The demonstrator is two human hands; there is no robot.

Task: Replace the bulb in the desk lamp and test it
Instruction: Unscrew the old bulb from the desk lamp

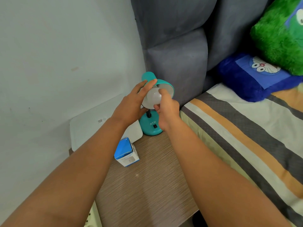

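Brown nightstand point(147, 185) by bed point(246, 136). Right hand point(165, 108) grips white bulb point(151, 99) at mouth of teal lamp shade point(165, 85); left hand point(131, 104), fingers straight, braces shade. Lamp base point(151, 126) sits behind; bulb box point(126, 152) stands nearer.

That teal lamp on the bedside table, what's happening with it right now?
A person is working on the bulb at the mouth of the teal desk lamp's shade. The left hand steadies the shade with straight fingers, while the right hand grips the bulb. Whether it is going in or coming out cannot be told. A blue and white bulb box stands on the table nearby.
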